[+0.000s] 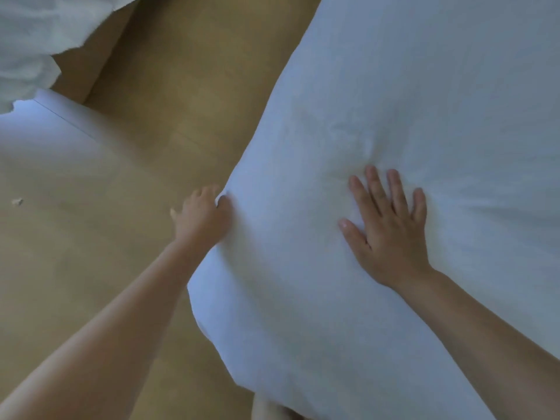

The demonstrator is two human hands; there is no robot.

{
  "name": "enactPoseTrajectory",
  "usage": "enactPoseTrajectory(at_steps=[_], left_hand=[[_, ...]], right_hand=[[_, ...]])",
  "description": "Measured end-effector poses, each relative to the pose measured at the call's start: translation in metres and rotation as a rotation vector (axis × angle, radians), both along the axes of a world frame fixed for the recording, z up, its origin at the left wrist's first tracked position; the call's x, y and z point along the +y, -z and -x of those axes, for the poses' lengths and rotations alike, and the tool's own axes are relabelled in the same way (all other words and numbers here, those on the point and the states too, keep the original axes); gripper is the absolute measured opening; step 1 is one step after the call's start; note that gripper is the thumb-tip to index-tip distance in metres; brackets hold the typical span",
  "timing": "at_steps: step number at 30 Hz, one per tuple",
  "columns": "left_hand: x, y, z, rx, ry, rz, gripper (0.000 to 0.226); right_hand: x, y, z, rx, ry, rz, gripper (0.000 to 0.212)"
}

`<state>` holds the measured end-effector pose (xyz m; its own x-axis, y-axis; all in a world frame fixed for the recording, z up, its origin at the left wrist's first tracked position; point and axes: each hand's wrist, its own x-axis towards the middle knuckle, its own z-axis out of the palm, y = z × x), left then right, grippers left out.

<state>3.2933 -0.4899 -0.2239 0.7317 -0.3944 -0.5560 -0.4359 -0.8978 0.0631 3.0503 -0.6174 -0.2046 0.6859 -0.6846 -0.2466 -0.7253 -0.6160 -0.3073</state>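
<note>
Pressing my right grip [391, 234], splayed flat, on the white bedding [409, 101], I clamp my left grip [203, 218] round its 9 o'clock edge.

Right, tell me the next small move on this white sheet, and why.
Probably press the right hand down flat and draw the edge outward with the left hand. The left hand grips the white sheet at its edge, above the wooden floor. The right hand lies open on top, with creases by its fingertips. A short pull would likely smooth them.
</note>
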Motion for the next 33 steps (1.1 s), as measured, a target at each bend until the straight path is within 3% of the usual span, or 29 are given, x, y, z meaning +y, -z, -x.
enactPoseTrajectory(at_steps=[3,5,6,7,9,10,11,12,14,16,17,19,22,24,25,27,29,31,33], left_hand=[[-0.077,-0.017,0.034,0.047,0.297,0.594,0.048],[-0.111,-0.012,0.046,0.077,0.532,0.671,0.056],[-0.119,0.005,0.033,0.109,0.55,0.573,0.059],[-0.123,0.023,0.011,0.188,0.468,0.355,0.061],[-0.111,0.052,-0.034,0.411,0.114,-0.155,0.06],[-0.1,0.057,-0.052,0.457,0.02,-0.29,0.055],[-0.094,0.057,-0.066,0.409,0.008,-0.292,0.048],[-0.094,0.054,-0.072,0.306,0.033,-0.182,0.038],[-0.12,0.045,-0.068,0.176,0.036,0.337,0.025],[-0.156,0.031,-0.051,0.249,0.107,0.783,0.033],[-0.171,0.027,-0.04,0.322,0.186,0.858,0.046],[-0.185,0.046,-0.021,0.495,0.253,0.744,0.059],[-0.169,0.088,-0.022,0.848,-0.032,0.105,0.06],[-0.153,0.09,-0.031,0.726,0.037,-0.087,0.054],[-0.148,0.085,-0.032,0.586,0.066,0.004,0.049],[-0.141,0.061,-0.022,0.33,0.012,0.404,0.044],[-0.131,0.029,0.002,0.278,0.085,0.691,0.05],[-0.118,0.007,0.032,0.292,0.273,0.713,0.054],[-0.11,-0.004,0.059,0.241,0.429,0.608,0.055]], right_hand=[[0.002,-0.001,-0.02,0.001,0.003,-0.02,0.068],[0.0,-0.002,-0.026,0.01,-0.008,0.002,0.066],[-0.001,-0.003,-0.029,0.01,-0.013,0.009,0.065],[-0.004,-0.003,-0.031,0.002,-0.014,0.018,0.064],[-0.008,0.0,-0.035,-0.012,-0.035,0.032,0.062],[-0.01,0.002,-0.039,-0.013,-0.041,0.037,0.061],[-0.013,0.003,-0.046,-0.011,-0.044,0.05,0.06],[-0.014,0.004,-0.053,-0.004,-0.045,0.066,0.06],[-0.016,0.005,-0.069,0.011,-0.031,0.101,0.059],[-0.017,0.008,-0.076,0.021,-0.019,0.132,0.059],[-0.017,0.009,-0.076,0.026,-0.023,0.135,0.06],[-0.018,0.009,-0.075,0.022,-0.023,0.13,0.059],[-0.02,0.01,-0.073,0.033,-0.02,0.136,0.059],[-0.019,0.011,-0.074,0.026,-0.015,0.151,0.059],[-0.018,0.012,-0.075,0.018,-0.018,0.161,0.059],[-0.017,0.011,-0.075,0.01,-0.017,0.181,0.059],[-0.017,0.011,-0.075,-0.002,-0.002,0.195,0.058],[-0.016,0.008,-0.072,-0.022,0.044,0.184,0.059],[-0.018,0.003,-0.061,-0.02,0.083,0.185,0.061]])
